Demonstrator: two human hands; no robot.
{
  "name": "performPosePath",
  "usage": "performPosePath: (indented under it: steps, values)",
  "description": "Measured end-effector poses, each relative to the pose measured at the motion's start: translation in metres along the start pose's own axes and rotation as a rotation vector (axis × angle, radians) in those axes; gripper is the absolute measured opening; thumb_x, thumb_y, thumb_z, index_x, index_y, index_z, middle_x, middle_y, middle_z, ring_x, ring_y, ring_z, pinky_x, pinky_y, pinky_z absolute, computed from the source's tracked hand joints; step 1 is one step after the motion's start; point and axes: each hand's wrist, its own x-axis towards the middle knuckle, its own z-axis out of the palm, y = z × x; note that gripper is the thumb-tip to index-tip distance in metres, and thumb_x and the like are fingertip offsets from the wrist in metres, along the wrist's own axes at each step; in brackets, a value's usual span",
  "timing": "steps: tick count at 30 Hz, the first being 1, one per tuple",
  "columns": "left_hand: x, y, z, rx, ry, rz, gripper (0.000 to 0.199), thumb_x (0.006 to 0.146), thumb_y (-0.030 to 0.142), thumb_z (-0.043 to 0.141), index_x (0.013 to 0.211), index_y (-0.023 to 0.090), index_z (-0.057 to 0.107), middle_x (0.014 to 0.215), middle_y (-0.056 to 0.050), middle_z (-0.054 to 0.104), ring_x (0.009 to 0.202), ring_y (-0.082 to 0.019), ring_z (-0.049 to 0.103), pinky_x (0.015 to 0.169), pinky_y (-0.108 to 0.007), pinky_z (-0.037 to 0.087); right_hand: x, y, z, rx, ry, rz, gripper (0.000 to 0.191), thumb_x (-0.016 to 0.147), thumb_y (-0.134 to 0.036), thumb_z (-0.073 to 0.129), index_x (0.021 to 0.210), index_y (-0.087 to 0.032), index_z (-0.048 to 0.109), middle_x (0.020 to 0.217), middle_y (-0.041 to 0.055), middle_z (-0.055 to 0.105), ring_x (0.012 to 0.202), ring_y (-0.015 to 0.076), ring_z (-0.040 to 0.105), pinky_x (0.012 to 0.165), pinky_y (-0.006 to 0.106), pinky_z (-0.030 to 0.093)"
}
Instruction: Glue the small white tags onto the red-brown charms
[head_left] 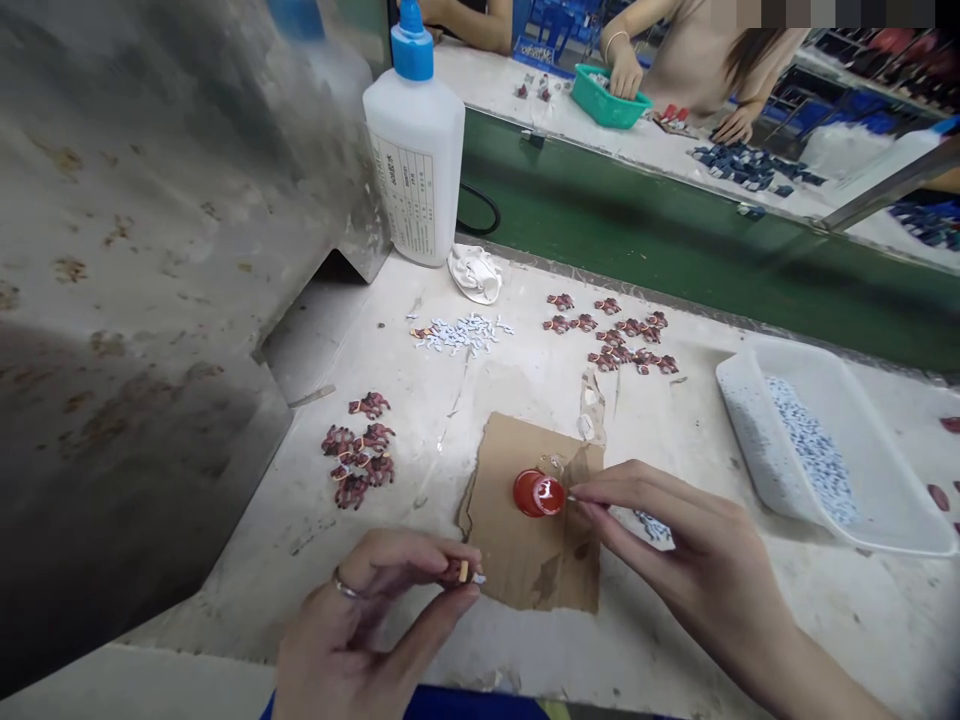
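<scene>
From my remote seat, I have the left hand (375, 615) pinching a small brown figure (454, 572) between thumb and forefinger near the table's front edge; its pale tip points toward the cardboard (517, 570), perhaps to leave that end free. The right hand (671, 530) has thumb and fingertips nearly together on a tiny pale piece (572, 494), just beside the red cup (536, 493). A grip on one end probably spares the fingers from whatever is wet in there (I see only a shine). The cardboard under the cup likely catches drips, and the brown figures (364, 450) at left and the second cluster (615, 335) lie clear of it. The pale pile (465, 334) sits beyond it, short of the white bottle (420, 150).

My view has gaps. Fingers cover most of the held figure, so I cannot make out its shape; the pale piece barely shows. The right hand partly hides a few pale bits (652, 526) behind it. The bottle's label is too small to read, the metal housing (150, 300) blocks the left side, and the co-workers across the bench are cut off at the top.
</scene>
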Motion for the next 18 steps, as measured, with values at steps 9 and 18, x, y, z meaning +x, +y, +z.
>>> performPosePath:
  steps: [9, 18]
  values:
    - [-0.004, -0.005, -0.012, 0.146, -0.110, 0.115, 0.019, 0.122, 0.034, 0.061, 0.127, 0.039, 0.079, 0.108, 0.007, 0.081, 0.095, -0.004, 0.081, 0.093, -0.002, 0.064, -0.006, 0.007, 0.003, -0.062, -0.023, -0.058, 0.023, 0.101, -0.010, 0.077, 0.104, -0.031, 0.085, 0.090, 0.0016, 0.089, 0.072, 0.0197, 0.086, 0.063, 0.025, 0.071]
    - [0.002, -0.011, -0.020, 0.201, -0.207, 0.233, 0.019, 0.118, 0.033, 0.072, 0.131, 0.040, 0.083, 0.118, 0.003, 0.079, 0.097, -0.007, 0.084, 0.090, -0.007, 0.067, -0.012, 0.013, 0.004, -0.131, -0.038, -0.108, 0.024, 0.104, -0.008, 0.074, 0.109, -0.030, 0.082, 0.094, 0.0012, 0.088, 0.079, 0.0182, 0.087, 0.069, 0.025, 0.071]
